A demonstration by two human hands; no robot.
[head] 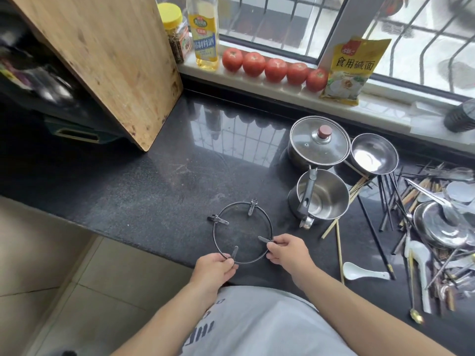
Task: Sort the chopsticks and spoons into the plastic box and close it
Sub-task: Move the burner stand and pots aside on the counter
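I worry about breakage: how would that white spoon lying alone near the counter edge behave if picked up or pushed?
The white spoon looks glazed like ceramic, so probably stiff and chippable if dropped. Its smooth sheen and the polished dark counter suggest it would slide easily when pushed. The rounded bowl may let it rock or pivot rather than roll.

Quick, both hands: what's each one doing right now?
Left hand: holding the metal ring stand at its near rim.
Right hand: pinching the same stand at its right-side prong.
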